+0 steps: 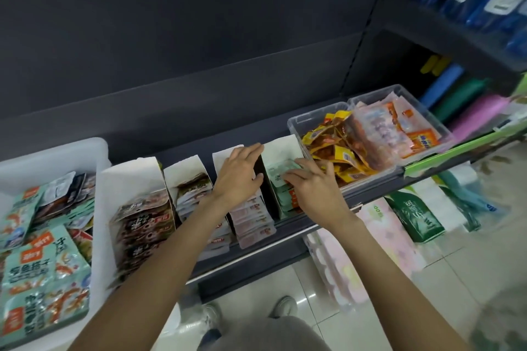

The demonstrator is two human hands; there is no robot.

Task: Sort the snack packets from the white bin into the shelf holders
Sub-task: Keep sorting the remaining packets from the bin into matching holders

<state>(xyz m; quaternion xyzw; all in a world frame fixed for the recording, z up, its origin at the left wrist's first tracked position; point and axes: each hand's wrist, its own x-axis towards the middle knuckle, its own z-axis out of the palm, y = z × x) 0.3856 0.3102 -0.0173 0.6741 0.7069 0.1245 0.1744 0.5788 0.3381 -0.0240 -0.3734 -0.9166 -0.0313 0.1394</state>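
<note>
At the left edge of the frame sits the white bin [85, 151], heaped with mint-green snack packets [37, 271] and a few darker ones toward its back. To its right, along the dark shelf [285, 226] that crosses the middle of the frame, stand four white paper holders side by side. The first holder [128, 179] carries dark brown packets [142, 225]; the second holder [185, 169] holds pale packets with a brown top edge; the third holder [221, 155] is stacked with pinkish-white packets [253, 222]; the fourth holder [282, 148] has green packets [281, 177] standing in it.

The left hand [239, 174] lies palm down over the third holder, fingers straight and together, their tips reaching the dark divider between the third and fourth holders — it grips nothing that can be seen. The right hand [310, 184] is just beside it at centre frame, fingers stretched flat over the tops of the green packets in the fourth holder, touching them.

Right of the holders, two clear plastic tubs sit on the same shelf: the nearer tub [296, 122] is full of yellow-and-brown packets, the farther tub [399, 91] of orange-and-pink ones. Below the shelf at lower right stand packs of tissue in pink and green wrap — resting on the pale tiled floor [470, 271].
</note>
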